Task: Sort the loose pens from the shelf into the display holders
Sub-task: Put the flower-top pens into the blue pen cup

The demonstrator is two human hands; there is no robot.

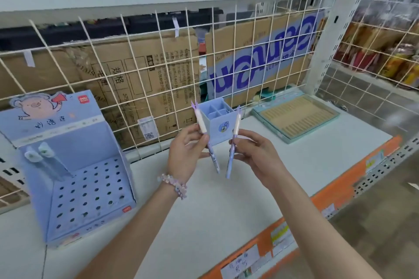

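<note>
1. The left hand [187,154] is raised above the shelf [204,222], its fingers curled round a pen [205,137] with a pale barrel and a purple topper; the pen stands nearly upright, tilted a little to the left at the top.
2. The right hand [254,154] is held just beside the left, gripping a second pen [233,142] between thumb and fingers. This one has a lilac lower barrel, and its tip hangs below the hand.
3. The two pens are close together but apart, their lower ends angled toward each other.
4. A beaded bracelet [174,186] sits on the left wrist.
5. Behind the hands, on the shelf, stands a small blue pen cup [218,120] divided into compartments; whether anything is in them I cannot tell.
6. At the left stands a blue display holder [74,165] with a cartoon pig on its backboard and rows of holes in its sloped base. Two pens with white toppers [38,153] stand in the holes at the back left corner.
7. A flat teal-edged tray [297,118] lies on the shelf at the right, near the wire grid [158,63].
8. Cardboard boxes [249,56] stand behind the grid.
9. An orange price strip [328,197] runs along the front edge of the shelf.
</note>
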